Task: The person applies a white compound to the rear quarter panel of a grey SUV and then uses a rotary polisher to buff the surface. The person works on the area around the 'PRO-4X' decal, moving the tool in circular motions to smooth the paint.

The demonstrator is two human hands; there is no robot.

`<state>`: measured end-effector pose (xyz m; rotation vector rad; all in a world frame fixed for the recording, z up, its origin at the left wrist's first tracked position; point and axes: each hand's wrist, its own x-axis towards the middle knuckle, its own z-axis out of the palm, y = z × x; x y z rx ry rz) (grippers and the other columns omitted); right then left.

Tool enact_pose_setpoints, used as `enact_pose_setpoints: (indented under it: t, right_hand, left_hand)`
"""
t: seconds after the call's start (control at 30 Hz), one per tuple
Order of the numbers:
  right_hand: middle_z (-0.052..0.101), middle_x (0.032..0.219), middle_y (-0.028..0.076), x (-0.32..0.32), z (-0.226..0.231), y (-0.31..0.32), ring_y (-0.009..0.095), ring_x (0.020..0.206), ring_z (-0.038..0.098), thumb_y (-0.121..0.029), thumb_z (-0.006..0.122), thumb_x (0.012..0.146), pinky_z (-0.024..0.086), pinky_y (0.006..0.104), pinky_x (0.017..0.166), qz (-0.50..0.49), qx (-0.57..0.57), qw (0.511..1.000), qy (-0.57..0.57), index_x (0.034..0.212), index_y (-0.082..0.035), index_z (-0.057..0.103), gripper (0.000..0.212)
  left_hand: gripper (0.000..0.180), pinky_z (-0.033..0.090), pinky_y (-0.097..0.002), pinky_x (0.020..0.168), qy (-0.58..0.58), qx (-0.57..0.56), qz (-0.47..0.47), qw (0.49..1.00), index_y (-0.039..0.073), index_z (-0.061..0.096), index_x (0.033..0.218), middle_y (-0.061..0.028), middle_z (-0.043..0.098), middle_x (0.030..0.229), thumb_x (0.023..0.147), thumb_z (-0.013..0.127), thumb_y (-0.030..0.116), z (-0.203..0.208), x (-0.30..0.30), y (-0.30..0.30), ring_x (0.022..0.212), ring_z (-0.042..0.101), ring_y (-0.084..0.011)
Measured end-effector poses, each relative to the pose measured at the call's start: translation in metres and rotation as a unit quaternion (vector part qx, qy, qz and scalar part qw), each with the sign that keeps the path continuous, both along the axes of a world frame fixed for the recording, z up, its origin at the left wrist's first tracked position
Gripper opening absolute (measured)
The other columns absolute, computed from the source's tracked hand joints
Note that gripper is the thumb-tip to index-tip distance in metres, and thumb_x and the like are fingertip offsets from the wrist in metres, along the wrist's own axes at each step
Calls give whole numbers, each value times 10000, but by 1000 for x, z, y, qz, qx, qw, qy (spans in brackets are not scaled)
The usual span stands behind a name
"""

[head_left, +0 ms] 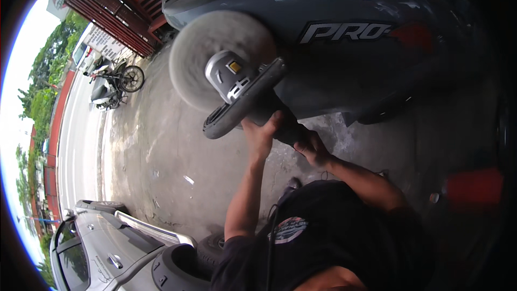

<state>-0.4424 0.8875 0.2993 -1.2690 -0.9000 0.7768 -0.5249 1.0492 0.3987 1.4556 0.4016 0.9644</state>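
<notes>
Both my hands hold a polisher [274, 112] with a black body, a silver gear head and a black loop handle. My left hand [261, 136] is closed round the body just behind the loop handle. Further back, my right hand [313, 150] wraps the rear end of the grip. A large round pale pad [188, 59] on the head is smeared by motion. It overlaps the edge of a dark grey vehicle panel [323, 81]; whether they touch I cannot tell. Lettering and a red graphic mark the panel, with whitish smears above them.
A silver pickup [102, 242] stands at the lower left, its wheel close to my left arm. A motorcycle [116, 86] is parked near a dark red slatted gate [107, 5]. A cord [272, 237] hangs over my shirt. To the right is a red object [474, 188] on the concrete floor [161, 156].
</notes>
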Motion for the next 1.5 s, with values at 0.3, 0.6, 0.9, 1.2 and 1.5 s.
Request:
enact_pose_setpoints:
  t: [0.3,0.6,0.9,1.2,1.5]
  right_hand:
    - [670,1123,88,-5,39,49,157,1039,619,-408,668,1009,514,354,898,31,42,999,5,1371,19,551,572]
    - [659,1088,58,3,-59,-70,161,1014,604,-309,653,958,492,352,867,-47,6,999,-3,1286,4,589,458]
    - [693,1163,160,16,57,-16,248,1097,660,-468,658,992,507,392,952,61,-104,991,-55,1369,22,560,626]
    - [688,953,122,31,50,-103,209,902,645,-573,633,977,511,363,828,6,-126,989,-75,1306,43,586,700]
    - [678,948,112,43,38,-85,186,878,635,-567,650,965,511,352,797,2,-97,990,-99,1263,47,602,684]
  left_hand:
    - [530,576,-366,819,-54,50,-28,997,-24,624,1167,-117,692,1026,867,804,375,13,-10,47,901,702,-227]
    - [711,488,-403,999,122,-35,-136,983,-20,608,1292,-139,643,1208,764,864,381,-38,11,-63,1130,613,-242]
    - [558,519,-343,893,-42,-68,2,997,-50,615,1193,-88,679,1007,876,795,373,-22,-9,-9,947,660,-203]
    - [599,498,-375,908,37,-106,-33,993,-32,590,1194,-110,637,1080,848,806,407,-35,12,-84,1013,616,-212]
    - [463,505,-372,941,14,-63,26,998,-31,596,1224,-110,667,1107,900,780,243,-47,20,-74,1031,639,-207]
